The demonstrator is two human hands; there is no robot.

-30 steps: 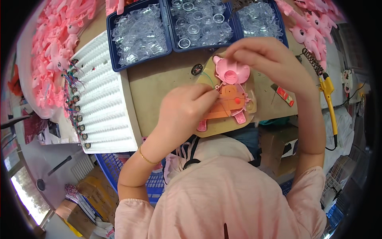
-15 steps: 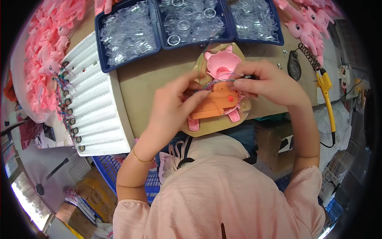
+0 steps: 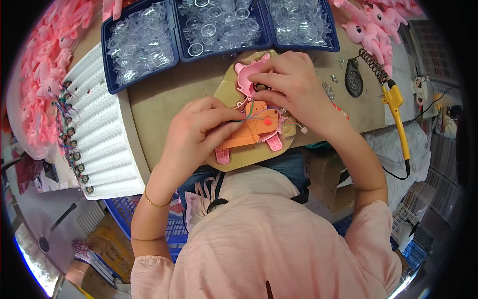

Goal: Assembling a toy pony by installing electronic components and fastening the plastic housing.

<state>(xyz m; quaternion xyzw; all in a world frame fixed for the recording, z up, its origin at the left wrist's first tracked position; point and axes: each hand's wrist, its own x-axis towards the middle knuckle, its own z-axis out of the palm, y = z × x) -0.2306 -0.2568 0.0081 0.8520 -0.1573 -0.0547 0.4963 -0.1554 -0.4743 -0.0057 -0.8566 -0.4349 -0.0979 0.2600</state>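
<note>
A pink animal-shaped toy shell (image 3: 246,79) lies open on a tan holding block (image 3: 226,92). Fitted in its body is an orange plastic mechanism housing (image 3: 238,137) with a red button. My left hand (image 3: 201,129) is closed at the housing's upper left, pinching thin coloured wires (image 3: 250,115) that run across it. My right hand (image 3: 298,87) is over the shell's head hollow, fingers closed on a small round black part (image 3: 260,87), perhaps a speaker, partly hidden by the fingers. A white connector (image 3: 303,130) on a wire hangs out to the right of the housing.
Blue bins (image 3: 181,56) of clear plastic domes stand at the back. A white ridged foam tray (image 3: 107,129) with wired round parts is at left. Pink toy parts (image 3: 37,89) pile far left; others lie back right, near a yellow electric screwdriver (image 3: 393,99) on a coiled spring.
My right hand has gone up and left with the round black part, from beside the housing to the shell's head hollow. The left hand keeps near the wires. The whole view has shifted slightly.
</note>
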